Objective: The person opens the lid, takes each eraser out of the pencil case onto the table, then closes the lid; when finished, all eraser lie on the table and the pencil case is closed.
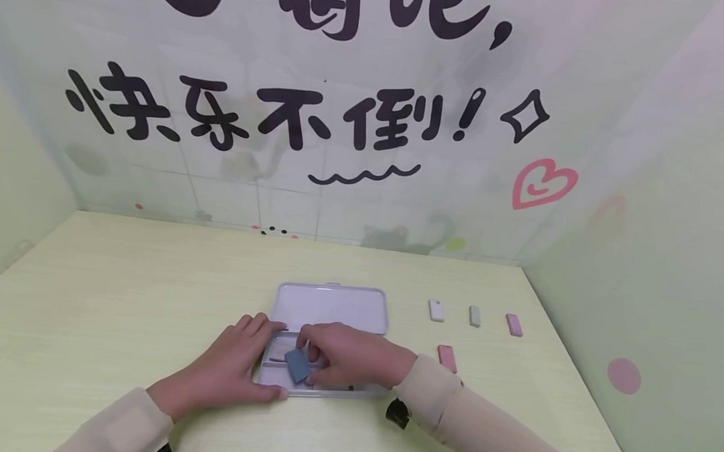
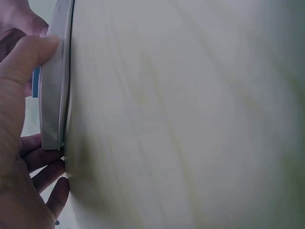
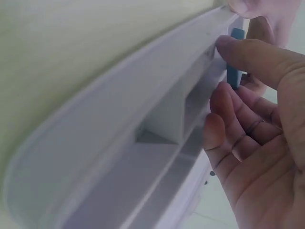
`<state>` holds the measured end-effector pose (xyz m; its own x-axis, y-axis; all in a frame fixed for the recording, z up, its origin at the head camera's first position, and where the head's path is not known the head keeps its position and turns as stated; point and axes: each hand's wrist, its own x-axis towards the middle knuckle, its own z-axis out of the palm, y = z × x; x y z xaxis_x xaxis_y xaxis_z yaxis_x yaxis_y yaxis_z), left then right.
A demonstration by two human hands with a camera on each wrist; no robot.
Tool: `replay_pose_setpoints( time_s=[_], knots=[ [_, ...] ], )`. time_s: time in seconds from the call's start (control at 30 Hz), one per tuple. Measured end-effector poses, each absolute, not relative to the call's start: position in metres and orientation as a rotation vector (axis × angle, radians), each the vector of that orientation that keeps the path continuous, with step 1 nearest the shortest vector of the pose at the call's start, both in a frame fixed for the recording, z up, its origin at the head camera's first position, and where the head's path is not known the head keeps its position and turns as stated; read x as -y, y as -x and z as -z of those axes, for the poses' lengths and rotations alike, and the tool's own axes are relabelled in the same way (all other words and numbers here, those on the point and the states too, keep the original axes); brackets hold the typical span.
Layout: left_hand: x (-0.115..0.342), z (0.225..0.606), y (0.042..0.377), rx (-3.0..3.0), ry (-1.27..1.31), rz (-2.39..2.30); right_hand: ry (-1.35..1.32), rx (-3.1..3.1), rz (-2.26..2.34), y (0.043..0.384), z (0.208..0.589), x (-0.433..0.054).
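Note:
A pale, flat hinged case (image 1: 330, 307) lies on the table with its lid folded back, its tray split into compartments. My left hand (image 1: 222, 365) holds the case's left end, thumb (image 2: 35, 55) against the front wall and fingers at the back corner. Between the thumb and fingers of my right hand (image 1: 353, 357) is a small blue rectangular block (image 1: 298, 365), tilted over the left part of the tray. The block shows edge-on in the right wrist view beside the case wall. A small pale piece (image 1: 279, 352) lies in the rear left compartment. My right hand hides much of the tray's right part.
To the right of the case lie a white block (image 1: 436, 310), a grey block (image 1: 474, 316), a pink block (image 1: 514, 325) and a red block (image 1: 446, 358). Printed walls (image 1: 338, 205) stand behind the table (image 1: 122, 296) and along its sides.

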<state>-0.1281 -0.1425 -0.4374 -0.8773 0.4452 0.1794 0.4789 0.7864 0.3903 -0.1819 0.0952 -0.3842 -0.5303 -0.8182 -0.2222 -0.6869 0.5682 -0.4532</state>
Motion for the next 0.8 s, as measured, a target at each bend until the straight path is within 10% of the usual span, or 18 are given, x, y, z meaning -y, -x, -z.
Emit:
replay_pose_setpoints(
  time_s=[0.8],
  knots=[
    [0.142, 0.437, 0.126, 2.886, 0.737, 0.674, 0.924, -2.298, 1.193, 0.182, 0.390, -0.136]
  ],
)
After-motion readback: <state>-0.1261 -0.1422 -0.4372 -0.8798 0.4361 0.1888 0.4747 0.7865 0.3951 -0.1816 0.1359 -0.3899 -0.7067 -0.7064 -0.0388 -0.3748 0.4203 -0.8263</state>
